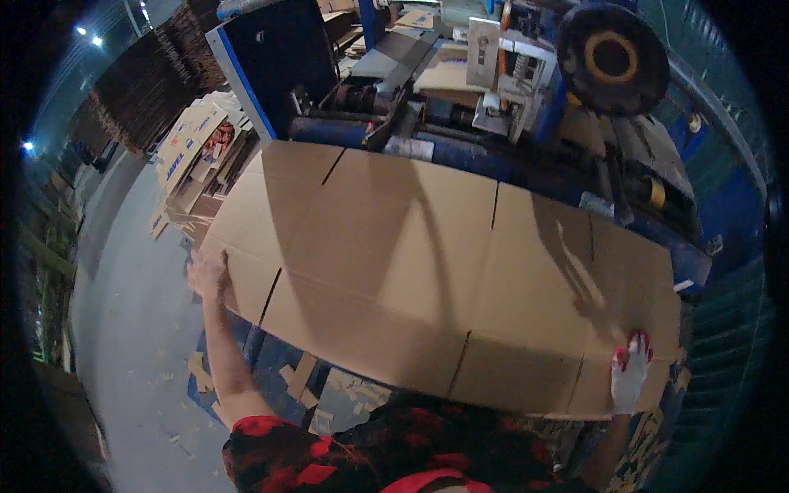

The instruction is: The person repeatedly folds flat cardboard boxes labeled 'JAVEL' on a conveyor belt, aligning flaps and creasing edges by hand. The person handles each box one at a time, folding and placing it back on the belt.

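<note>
A large flat cardboard sheet (394, 246) with slots cut along its long edges and faint crease lines spans the view in front of me. My left hand (207, 273), bare, is closed at the sheet's left edge, its thumb side against the board. Near the right front corner, my right hand (631, 374) lies on top of the sheet in a white glove with red fingers, which are slightly apart. The far edge of the board meets the blue machine (353, 135).
A dark round wheel (613, 57) and a metal bracket (514, 82) rise above the machine. Stacked cardboard (193, 148) stands at the left, with darker piles (148, 74) behind. Cardboard scraps (300, 378) lie below the sheet's front edge. Grey floor (123, 329) stretches along the left.
</note>
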{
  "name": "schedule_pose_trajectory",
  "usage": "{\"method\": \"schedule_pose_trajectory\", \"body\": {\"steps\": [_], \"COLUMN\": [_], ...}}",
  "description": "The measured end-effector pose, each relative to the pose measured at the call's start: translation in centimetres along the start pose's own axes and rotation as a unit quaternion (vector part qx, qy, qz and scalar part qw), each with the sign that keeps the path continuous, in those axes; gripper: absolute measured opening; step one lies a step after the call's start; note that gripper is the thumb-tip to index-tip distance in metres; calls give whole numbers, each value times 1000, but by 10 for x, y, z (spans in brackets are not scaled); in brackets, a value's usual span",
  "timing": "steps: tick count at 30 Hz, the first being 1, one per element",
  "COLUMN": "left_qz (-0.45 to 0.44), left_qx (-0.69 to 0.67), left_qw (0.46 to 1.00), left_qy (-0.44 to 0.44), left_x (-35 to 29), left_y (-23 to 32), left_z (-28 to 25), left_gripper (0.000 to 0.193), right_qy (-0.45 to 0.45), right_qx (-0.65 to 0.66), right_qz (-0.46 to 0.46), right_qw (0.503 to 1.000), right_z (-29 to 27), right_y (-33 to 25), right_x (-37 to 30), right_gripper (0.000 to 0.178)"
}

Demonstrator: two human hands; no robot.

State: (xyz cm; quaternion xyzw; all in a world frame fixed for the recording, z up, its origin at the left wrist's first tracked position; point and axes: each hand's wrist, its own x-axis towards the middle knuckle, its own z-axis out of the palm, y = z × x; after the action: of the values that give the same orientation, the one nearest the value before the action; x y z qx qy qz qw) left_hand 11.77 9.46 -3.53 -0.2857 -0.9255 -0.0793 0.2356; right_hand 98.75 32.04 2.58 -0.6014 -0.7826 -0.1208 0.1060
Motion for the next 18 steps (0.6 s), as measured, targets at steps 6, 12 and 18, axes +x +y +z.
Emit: {"method": "schedule_pose_trajectory", "body": {"steps": [6,12,18], "left_qz": [60,20,-45], "left_qx": [-162,-287,-368], "left_qw": [966,933,902], "left_qy": [-191,-215,-219], "left_x": [14,19,21], "left_y": [-26,-52,-67], "left_z": [-15,7,23], "left_gripper": [50,49,50], "right_qy": [-19,49,246], "right_qx": [-40,-117,686], "right_qz": [85,274,490], "right_qw": [995,953,479], "right_z": [-28,-38,8], "right_y": [-19,-8,5], "right_x": [-88,-174,-217], "right_gripper": [61,61,57]}}
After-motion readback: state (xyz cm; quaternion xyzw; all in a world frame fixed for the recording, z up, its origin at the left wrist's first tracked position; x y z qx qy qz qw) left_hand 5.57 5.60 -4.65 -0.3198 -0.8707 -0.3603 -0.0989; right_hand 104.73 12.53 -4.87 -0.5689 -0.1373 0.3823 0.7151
